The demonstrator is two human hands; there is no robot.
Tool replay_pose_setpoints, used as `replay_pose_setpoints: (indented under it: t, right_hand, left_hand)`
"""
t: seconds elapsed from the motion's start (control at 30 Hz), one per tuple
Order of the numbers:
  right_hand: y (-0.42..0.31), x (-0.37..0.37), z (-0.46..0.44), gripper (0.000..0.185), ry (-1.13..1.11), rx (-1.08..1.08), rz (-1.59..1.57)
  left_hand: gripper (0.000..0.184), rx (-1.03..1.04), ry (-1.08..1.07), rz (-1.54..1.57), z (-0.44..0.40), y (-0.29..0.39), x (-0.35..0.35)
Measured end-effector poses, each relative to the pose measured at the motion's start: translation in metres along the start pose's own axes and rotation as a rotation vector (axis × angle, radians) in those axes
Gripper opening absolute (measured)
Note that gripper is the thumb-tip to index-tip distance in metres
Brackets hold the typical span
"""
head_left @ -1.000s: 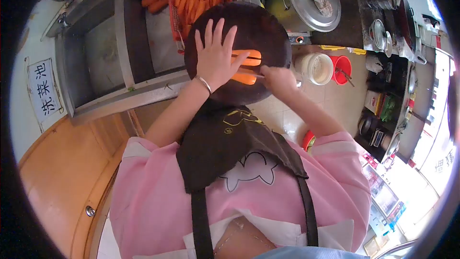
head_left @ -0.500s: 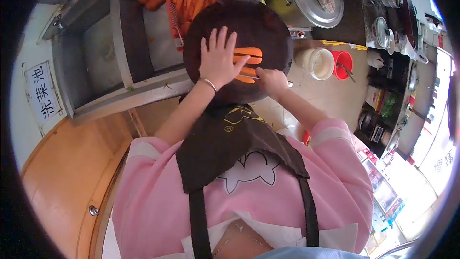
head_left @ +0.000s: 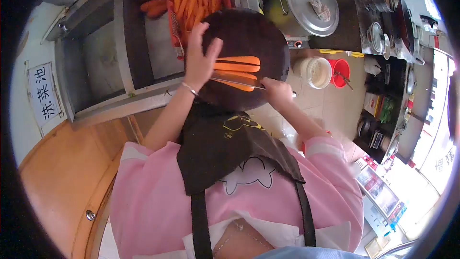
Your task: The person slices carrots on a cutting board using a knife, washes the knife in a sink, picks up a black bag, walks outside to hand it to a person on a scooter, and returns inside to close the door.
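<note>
Lengthwise-cut carrot pieces (head_left: 239, 60) lie side by side on a round dark chopping board (head_left: 249, 33). My right hand (head_left: 279, 92) is closed around the handle of a knife (head_left: 235, 83), at the board's lower right. Its thin blade points left and lies across the lower carrot pieces; whether it is cutting into them I cannot tell. Over the board's left edge is my left hand (head_left: 200, 60), fingers apart and nothing in them, beside the left ends of the carrots. A bracelet circles that wrist.
A red basket (head_left: 176, 31) of carrots stands in the sink beyond the board, with loose carrots (head_left: 154, 7) to its left. At the upper right is a large lidded pot (head_left: 299, 12). A white bucket (head_left: 316, 73) and a red bucket (head_left: 339, 69) stand on the floor.
My left hand has come off the carrot pieces and moved left, fingers spreading. The knife blade, mostly hidden before, now shows across the carrots. My right hand has shifted slightly down and right.
</note>
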State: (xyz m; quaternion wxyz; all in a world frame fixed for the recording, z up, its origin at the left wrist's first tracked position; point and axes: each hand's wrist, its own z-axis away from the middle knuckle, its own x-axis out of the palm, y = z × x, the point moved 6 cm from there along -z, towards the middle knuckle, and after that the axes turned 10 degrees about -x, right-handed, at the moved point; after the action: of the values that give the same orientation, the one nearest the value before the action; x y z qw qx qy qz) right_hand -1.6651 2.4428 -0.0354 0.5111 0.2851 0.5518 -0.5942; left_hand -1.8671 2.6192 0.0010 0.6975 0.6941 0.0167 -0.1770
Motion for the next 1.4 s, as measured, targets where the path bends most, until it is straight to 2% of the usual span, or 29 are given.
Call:
replay_pose_setpoints:
  t: [0.07,0.1,0.17,0.2,0.23,0.27,0.3,0.33,0.4,0.43,0.5,0.53,0.57,0.63,0.77,0.83,0.87,0.9,0.93,1.0,1.03,1.1,1.13,1.17,1.2,1.27,1.33,1.4]
  right_hand:
    - [0.008,-0.029,0.021,0.015,0.270,0.077,-0.117]
    - [0.010,-0.032,0.028,0.015,0.272,0.067,-0.110]
    - [0.028,-0.041,0.042,0.021,0.344,0.315,-0.057]
    - [0.030,-0.043,0.044,0.025,0.293,0.427,-0.060]
    - [0.032,-0.043,0.047,0.029,0.242,0.534,-0.064]
    - [0.034,-0.036,0.053,0.031,0.270,0.562,-0.076]
    - [0.036,-0.024,0.058,0.033,0.301,0.593,-0.090]
    - [0.032,-0.020,0.061,0.036,0.358,0.592,-0.188]
    - [0.006,-0.027,0.058,0.037,0.360,0.629,-0.210]
    - [0.002,-0.020,0.060,0.037,0.341,0.649,-0.241]
    - [-0.008,-0.009,0.061,0.037,0.313,0.684,-0.287]
    - [-0.015,-0.007,0.058,0.035,0.355,0.628,-0.263]
    - [-0.020,-0.001,0.057,0.034,0.341,0.624,-0.258]
    - [-0.032,0.006,0.048,0.033,0.303,0.643,-0.273]
    - [-0.042,0.022,0.032,0.030,0.271,0.641,-0.278]
    - [-0.050,0.026,0.021,0.029,0.271,0.688,-0.277]
    - [-0.054,0.032,0.017,0.030,0.235,0.740,-0.277]
    - [-0.057,0.035,0.014,0.031,0.216,0.810,-0.274]
    - [-0.062,0.039,0.010,0.032,0.221,0.875,-0.314]
    - [-0.064,0.062,0.013,0.031,0.309,0.797,-0.258]
    - [-0.068,0.058,0.018,0.031,0.414,0.908,-0.208]
    - [-0.083,0.061,-0.001,0.029,0.226,0.969,-0.371]
    - [-0.084,0.054,0.001,0.029,0.296,1.045,-0.339]
    - [-0.085,0.052,-0.008,0.031,0.222,0.994,-0.310]
    - [-0.081,0.050,-0.012,0.032,0.126,0.919,-0.284]
    - [-0.080,0.041,-0.015,0.035,0.158,0.917,-0.296]
    - [-0.075,0.045,-0.012,0.035,0.160,0.930,-0.351]
    - [-0.086,0.032,-0.019,0.035,0.172,0.937,-0.339]
  left_hand:
    - [0.056,0.114,0.082,-0.022,-0.010,0.004,-0.027]
    - [0.067,0.139,-0.064,-0.105,-0.009,0.001,-0.020]
    - [0.079,0.376,-0.358,-0.608,0.023,-0.001,0.011]
    - [0.087,0.382,-0.583,-0.722,0.041,-0.013,0.030]
    - [0.082,0.429,-0.728,-0.788,0.058,-0.030,0.046]
    - [0.075,0.493,-0.666,-0.864,0.076,-0.055,0.058]
    - [0.067,0.480,-0.622,-0.794,0.075,-0.059,0.058]
    - [0.067,0.479,-0.594,-0.800,0.070,-0.065,0.060]
    - [0.063,0.387,-0.355,-0.859,0.057,-0.073,0.055]
    - [0.060,0.289,-0.268,-0.900,0.035,-0.064,0.044]
    - [0.057,0.219,-0.060,-0.881,-0.014,-0.070,0.016]
    - [0.057,0.189,0.030,-0.852,-0.038,-0.070,-0.001]
    - [0.057,0.185,0.047,-0.849,-0.063,-0.078,-0.008]
    - [0.051,0.039,-0.010,-0.788,-0.104,-0.112,-0.020]
    - [0.045,0.090,0.103,-0.731,-0.153,-0.164,-0.046]
    - [0.039,-0.189,0.138,-0.315,-0.186,-0.228,-0.084]
    - [0.037,-0.163,0.163,-0.280,-0.202,-0.252,-0.104]
    - [0.035,-0.214,0.180,-0.477,-0.212,-0.265,-0.124]
    - [0.035,-0.233,0.209,-0.645,-0.222,-0.313,-0.136]
    - [0.044,-0.120,-0.027,-0.322,-0.256,-0.322,-0.143]
    - [0.049,-0.090,-0.155,-0.155,-0.273,-0.325,-0.145]
    - [0.052,-0.006,-0.229,-0.566,-0.289,-0.395,-0.147]
    - [0.058,-0.078,-0.232,-0.722,-0.302,-0.457,-0.147]
    - [0.051,-0.053,-0.193,-0.975,-0.299,-0.464,-0.148]
    - [0.052,-0.242,-0.204,-1.091,-0.299,-0.466,-0.145]
    - [0.056,-0.619,-0.291,-1.372,-0.291,-0.463,-0.141]
    - [0.060,-0.777,-0.409,-1.109,-0.257,-0.374,-0.134]
    - [0.063,-0.578,-0.449,-0.433,-0.244,-0.363,-0.115]
